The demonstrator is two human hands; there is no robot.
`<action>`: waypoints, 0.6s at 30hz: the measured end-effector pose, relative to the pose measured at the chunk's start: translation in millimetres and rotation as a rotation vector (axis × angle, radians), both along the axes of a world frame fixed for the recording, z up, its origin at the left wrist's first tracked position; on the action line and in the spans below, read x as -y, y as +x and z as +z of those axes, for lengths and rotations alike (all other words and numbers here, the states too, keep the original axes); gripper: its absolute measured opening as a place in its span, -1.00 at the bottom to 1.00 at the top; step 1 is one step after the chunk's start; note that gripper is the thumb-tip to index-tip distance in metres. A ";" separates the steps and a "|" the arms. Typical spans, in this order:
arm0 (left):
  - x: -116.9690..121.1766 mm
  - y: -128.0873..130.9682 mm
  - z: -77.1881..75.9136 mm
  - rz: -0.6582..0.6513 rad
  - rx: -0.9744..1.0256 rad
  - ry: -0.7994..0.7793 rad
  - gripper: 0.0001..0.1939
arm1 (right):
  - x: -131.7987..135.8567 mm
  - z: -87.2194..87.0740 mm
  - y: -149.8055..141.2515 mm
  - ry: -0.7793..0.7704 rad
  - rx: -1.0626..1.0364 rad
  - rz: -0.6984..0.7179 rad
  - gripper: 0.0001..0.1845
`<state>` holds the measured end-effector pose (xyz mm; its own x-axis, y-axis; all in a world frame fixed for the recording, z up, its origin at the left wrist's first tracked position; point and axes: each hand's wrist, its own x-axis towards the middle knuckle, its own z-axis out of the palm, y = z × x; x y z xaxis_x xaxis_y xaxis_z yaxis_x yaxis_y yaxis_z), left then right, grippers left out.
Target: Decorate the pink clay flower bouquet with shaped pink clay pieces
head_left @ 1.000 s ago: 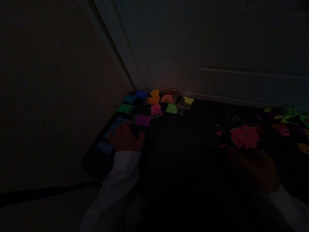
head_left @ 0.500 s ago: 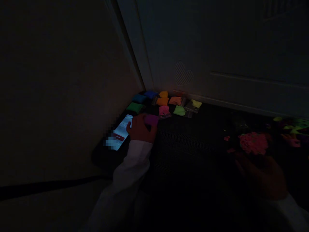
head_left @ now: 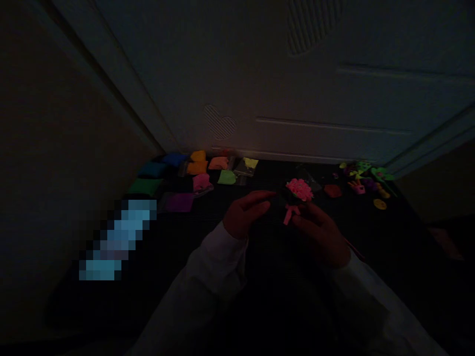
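Note:
My right hand (head_left: pixel 324 235) is closed on a pink clay flower bouquet (head_left: pixel 300 190), its ruffled head upright above my fingertips. A pink ribbon-like strip (head_left: pixel 290 214) hangs at the bouquet's lower part, beside my thumb. To the left, my left hand (head_left: pixel 245 215) is open, fingers stretched toward the bouquet with a gap between. Nothing shows in that hand. The dim light hides the bouquet's lower part.
A lit, blurred phone (head_left: pixel 118 240) lies at the left. Behind it are bags of coloured clay: purple (head_left: pixel 179 202), green (head_left: pixel 145 187), pink (head_left: pixel 201 183) and light green (head_left: pixel 227 177). Small clay figures (head_left: pixel 365 178) and a reddish lump (head_left: pixel 333 191) sit at the right, before a pale wall.
My left hand has left the phone, whose screen lit up, and moved right toward the bouquet. The view has turned right. My right hand keeps hold of the bouquet.

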<state>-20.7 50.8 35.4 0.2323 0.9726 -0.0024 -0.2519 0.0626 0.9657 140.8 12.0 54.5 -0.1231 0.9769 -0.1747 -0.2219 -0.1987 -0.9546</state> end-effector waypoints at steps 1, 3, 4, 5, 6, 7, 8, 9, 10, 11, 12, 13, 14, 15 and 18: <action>-0.1 -0.6 -3.7 -0.036 0.050 -0.057 -0.72 | -0.2 -1.5 0.1 -0.022 -0.031 0.017 -0.77; 1.7 -1.1 -7.8 -0.070 0.095 -0.133 -0.72 | 0.6 -3.5 0.9 -0.062 -0.064 0.035 -0.77; 3.1 -0.9 -8.1 -0.077 0.103 -0.162 -0.72 | 1.3 -3.8 1.3 -0.075 -0.075 0.044 -0.78; 4.6 -0.3 -7.5 -0.082 0.107 -0.189 -0.71 | 2.1 -3.9 1.8 -0.086 -0.085 0.059 -0.79; 6.1 0.6 -6.1 -0.091 0.115 -0.217 -0.71 | 2.9 -3.7 2.1 -0.096 -0.096 0.077 -0.80; 7.3 1.6 -4.2 -0.103 0.128 -0.245 -0.70 | 3.5 -3.5 2.4 -0.107 -0.107 0.098 -0.81; 8.4 2.5 -2.1 -0.118 0.143 -0.269 -0.70 | 4.0 -3.4 2.7 -0.115 -0.115 0.119 -0.81; 9.3 3.3 -0.1 -0.133 0.156 -0.286 -0.71 | 4.4 -3.3 3.1 -0.123 -0.114 0.135 -0.81; 9.9 4.0 1.5 -0.151 0.161 -0.298 -0.72 | 4.7 -3.3 3.4 -0.127 -0.105 0.147 -0.82; 10.3 4.4 2.7 -0.171 0.161 -0.307 -0.74 | 5.0 -3.4 3.8 -0.125 -0.090 0.155 -0.82; 10.5 4.6 3.2 -0.190 0.158 -0.309 -0.75 | 5.1 -3.6 4.1 -0.121 -0.073 0.161 -0.82; 10.6 4.7 3.1 -0.203 0.154 -0.306 -0.76 | 5.2 -3.9 4.4 -0.117 -0.061 0.167 -0.82; 10.6 4.7 2.4 -0.213 0.149 -0.302 -0.77 | 5.3 -4.2 4.6 -0.118 -0.055 0.173 -0.83; 10.5 4.8 1.4 -0.218 0.148 -0.296 -0.78 | 5.3 -4.6 4.7 -0.122 -0.056 0.178 -0.83; 10.6 5.2 -2.2 -0.234 0.168 -0.305 -0.76 | 5.0 -5.9 4.5 -0.125 -0.079 0.191 -0.86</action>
